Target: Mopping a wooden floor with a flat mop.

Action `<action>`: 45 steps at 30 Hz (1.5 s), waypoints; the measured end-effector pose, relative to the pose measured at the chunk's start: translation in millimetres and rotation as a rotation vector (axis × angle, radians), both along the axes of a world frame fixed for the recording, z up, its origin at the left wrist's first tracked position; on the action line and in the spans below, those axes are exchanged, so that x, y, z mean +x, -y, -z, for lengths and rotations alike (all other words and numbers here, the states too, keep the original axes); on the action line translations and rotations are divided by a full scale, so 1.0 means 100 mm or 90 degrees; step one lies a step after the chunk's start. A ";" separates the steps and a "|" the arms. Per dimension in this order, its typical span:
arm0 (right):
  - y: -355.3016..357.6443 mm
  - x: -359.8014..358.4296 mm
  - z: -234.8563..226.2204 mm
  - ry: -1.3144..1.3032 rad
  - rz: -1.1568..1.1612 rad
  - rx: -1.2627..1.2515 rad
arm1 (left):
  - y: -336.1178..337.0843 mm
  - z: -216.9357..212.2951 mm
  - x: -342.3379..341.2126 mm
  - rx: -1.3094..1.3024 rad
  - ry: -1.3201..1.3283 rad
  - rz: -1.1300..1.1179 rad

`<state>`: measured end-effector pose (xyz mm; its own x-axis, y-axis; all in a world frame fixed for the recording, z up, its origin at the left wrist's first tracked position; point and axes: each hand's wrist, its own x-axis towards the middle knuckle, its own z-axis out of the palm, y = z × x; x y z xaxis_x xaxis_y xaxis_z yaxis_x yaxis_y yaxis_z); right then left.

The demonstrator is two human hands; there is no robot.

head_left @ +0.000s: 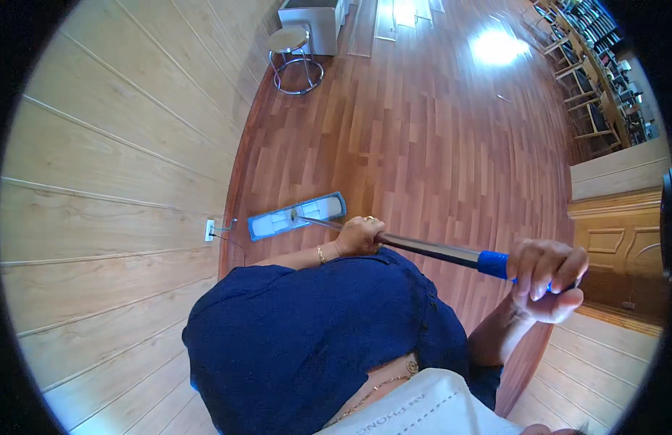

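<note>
A flat mop's long metal pole (437, 250) slants across in front of my body, from the upper right end down to the floor at the left. My right hand (546, 277) is closed round the blue grip (493, 264) at its top end. Lower on the pole, my left hand (360, 235) wraps round the shaft; a ring and a bracelet show on that side. The mop head (297, 216), a wide rectangle with a blue fringe and pale top, lies on the wooden floor (423, 145) near the left wall.
Along the panelled left wall (118, 217) is a white socket (210, 230) with cords plugged in. A round stool (296, 61) stands by a white cabinet (314, 29) ahead. Chairs (593, 116) line a long table at the far right, and a wooden door (622, 246) is at the right.
</note>
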<state>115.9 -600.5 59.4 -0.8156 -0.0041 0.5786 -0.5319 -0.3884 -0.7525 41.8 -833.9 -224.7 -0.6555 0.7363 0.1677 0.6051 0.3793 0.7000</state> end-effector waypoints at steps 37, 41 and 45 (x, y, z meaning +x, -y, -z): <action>0.16 0.36 0.27 0.110 0.146 0.406 | -1.33 0.67 -1.13 0.003 0.038 0.157; 0.01 0.76 -0.07 0.088 0.171 0.596 | -1.90 0.58 -0.61 0.062 0.106 0.334; 0.01 1.16 -0.26 0.078 0.257 0.691 | -2.36 0.28 -0.05 0.102 0.098 0.516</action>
